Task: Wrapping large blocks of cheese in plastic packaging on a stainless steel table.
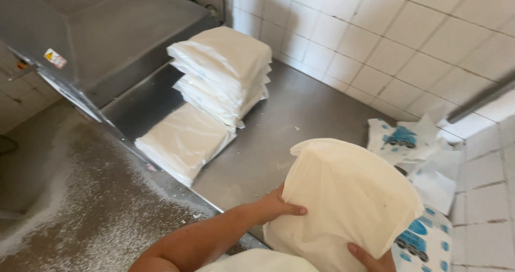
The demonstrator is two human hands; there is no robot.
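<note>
Both hands grip a floppy white bag (pixel 348 202) held tilted above the near right end of the steel worktop (pixel 289 127): the left hand (pixel 276 205) clasps its left edge, thumb on the face, and the right hand (pixel 370 258) pinches its bottom edge at the frame's foot. Bare steel lies open between the bag and the stack of white packs (pixel 222 71) further back, with one more flat pack (pixel 182 140) lying right along the front edge above the flour-dusted floor (pixel 91 207). To the right, blue-printed empty wrappers (pixel 416 148) crowd the corner against the tiled wall (pixel 407 41).

We see matt white paper sacks (pixel 225 73) stacked on a brushed steel counter (pixel 300 122), glossy white wall tiles (pixel 386 41) behind, rough speckled floor (pixel 96 207).
</note>
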